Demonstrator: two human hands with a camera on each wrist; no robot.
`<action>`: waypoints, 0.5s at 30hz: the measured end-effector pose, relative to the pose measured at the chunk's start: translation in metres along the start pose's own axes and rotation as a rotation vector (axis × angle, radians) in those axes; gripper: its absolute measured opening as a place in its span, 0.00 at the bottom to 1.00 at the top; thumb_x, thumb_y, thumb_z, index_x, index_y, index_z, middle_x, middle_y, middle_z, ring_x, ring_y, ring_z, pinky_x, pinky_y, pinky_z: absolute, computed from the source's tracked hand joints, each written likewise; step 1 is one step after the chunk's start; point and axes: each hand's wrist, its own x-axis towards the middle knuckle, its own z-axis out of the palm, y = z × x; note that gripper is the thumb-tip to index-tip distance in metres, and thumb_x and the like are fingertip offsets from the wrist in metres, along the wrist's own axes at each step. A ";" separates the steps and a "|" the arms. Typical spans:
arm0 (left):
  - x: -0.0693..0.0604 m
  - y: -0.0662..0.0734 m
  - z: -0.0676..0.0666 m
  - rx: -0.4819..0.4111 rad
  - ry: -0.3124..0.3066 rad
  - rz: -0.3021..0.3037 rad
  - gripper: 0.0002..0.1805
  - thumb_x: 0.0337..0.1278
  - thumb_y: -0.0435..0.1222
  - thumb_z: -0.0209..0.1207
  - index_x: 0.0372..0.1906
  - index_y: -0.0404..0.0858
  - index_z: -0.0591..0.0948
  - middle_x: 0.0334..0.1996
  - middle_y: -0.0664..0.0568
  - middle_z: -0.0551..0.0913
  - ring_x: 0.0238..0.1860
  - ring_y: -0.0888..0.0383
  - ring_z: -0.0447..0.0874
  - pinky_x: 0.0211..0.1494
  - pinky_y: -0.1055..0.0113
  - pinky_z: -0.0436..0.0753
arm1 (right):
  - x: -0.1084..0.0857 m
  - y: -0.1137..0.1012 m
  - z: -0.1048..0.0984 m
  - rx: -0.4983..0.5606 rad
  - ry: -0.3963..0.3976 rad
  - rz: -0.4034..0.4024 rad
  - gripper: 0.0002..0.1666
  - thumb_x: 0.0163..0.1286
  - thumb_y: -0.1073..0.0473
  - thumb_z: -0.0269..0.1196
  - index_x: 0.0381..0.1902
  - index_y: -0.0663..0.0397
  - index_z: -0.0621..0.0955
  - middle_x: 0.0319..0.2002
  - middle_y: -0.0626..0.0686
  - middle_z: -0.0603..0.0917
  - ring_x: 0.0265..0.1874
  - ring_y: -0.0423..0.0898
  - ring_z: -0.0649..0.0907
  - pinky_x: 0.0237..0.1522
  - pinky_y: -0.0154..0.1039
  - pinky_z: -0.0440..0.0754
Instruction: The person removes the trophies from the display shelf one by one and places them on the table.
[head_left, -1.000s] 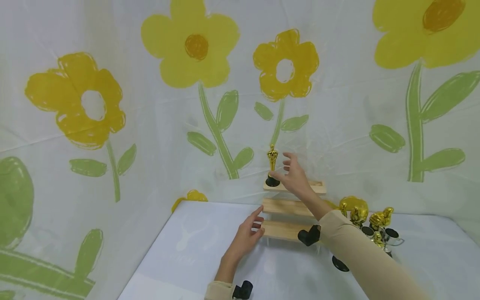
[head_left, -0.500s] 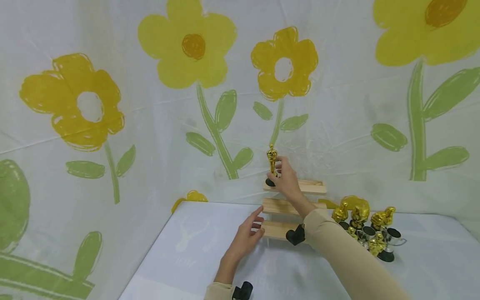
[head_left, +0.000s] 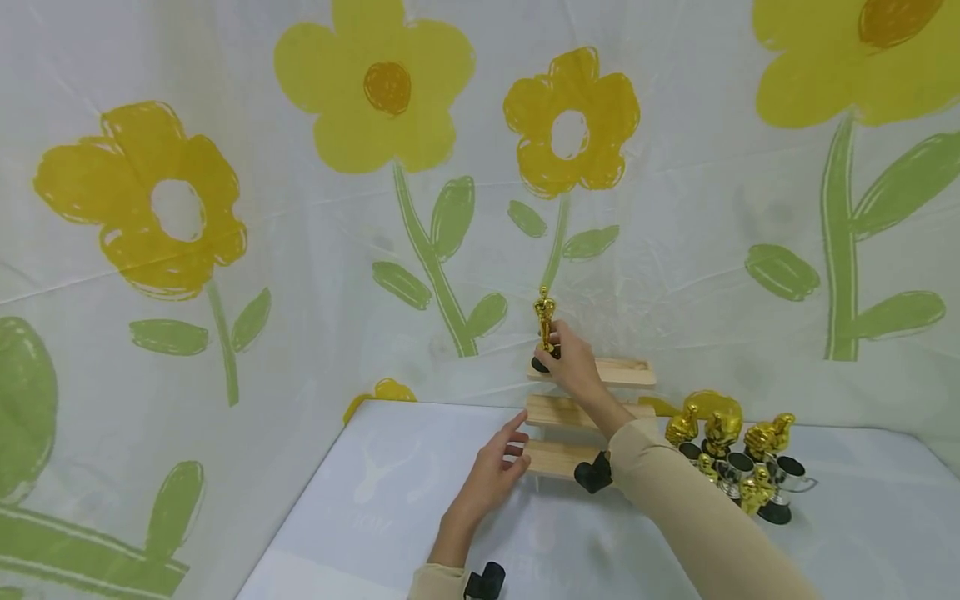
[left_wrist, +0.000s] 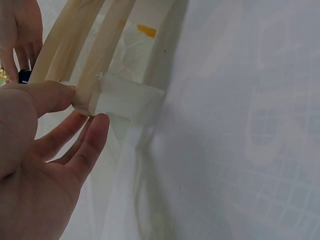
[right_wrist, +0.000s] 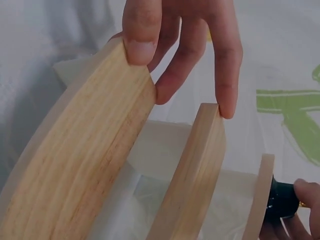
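Observation:
A gold statuette trophy [head_left: 544, 310] with a black base stands upright at the left end of the top tier of a three-tier wooden display rack [head_left: 562, 458]. My right hand [head_left: 574, 363] pinches it low down, thumb at the base; in the right wrist view the dark base [right_wrist: 281, 199] meets the top board. At the rack's left end my left hand [head_left: 495, 468] grips the lowest board. Seen from the right wrist, its thumb [right_wrist: 141, 47] lies on that board while a finger touches the end of the middle board. My right forearm hides part of the rack.
Right of the rack, several gold trophies [head_left: 722, 433] and silver cups [head_left: 789, 473] with black bases stand close together on the white table [head_left: 337, 500]. A white cloth [head_left: 675, 250] printed with yellow flowers hangs directly behind. Dark devices [head_left: 486, 582] are strapped to both wrists.
One second ago my right hand was beside the statuette with its fingers spread; it has moved left and taken hold of the base. My left hand has stayed at the rack's end.

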 end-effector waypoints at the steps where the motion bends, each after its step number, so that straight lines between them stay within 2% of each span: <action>1: 0.000 0.000 0.000 -0.002 0.000 -0.003 0.36 0.65 0.31 0.56 0.76 0.49 0.60 0.55 0.41 0.80 0.50 0.49 0.84 0.47 0.67 0.83 | 0.000 0.000 0.000 -0.010 0.002 -0.005 0.21 0.70 0.59 0.62 0.57 0.58 0.70 0.57 0.67 0.80 0.56 0.63 0.80 0.54 0.57 0.79; 10: -0.002 -0.001 0.000 0.001 0.000 -0.009 0.36 0.65 0.31 0.57 0.76 0.49 0.60 0.56 0.41 0.80 0.51 0.48 0.84 0.48 0.66 0.84 | -0.001 -0.001 0.001 -0.052 0.005 -0.007 0.18 0.70 0.57 0.62 0.52 0.56 0.71 0.57 0.66 0.80 0.58 0.64 0.79 0.56 0.58 0.79; 15: 0.000 0.000 0.001 -0.004 -0.002 -0.015 0.36 0.66 0.31 0.56 0.76 0.50 0.60 0.56 0.42 0.80 0.51 0.48 0.83 0.49 0.65 0.84 | -0.002 -0.003 -0.001 -0.091 0.019 -0.020 0.17 0.70 0.57 0.63 0.50 0.58 0.71 0.57 0.67 0.81 0.57 0.65 0.80 0.54 0.58 0.80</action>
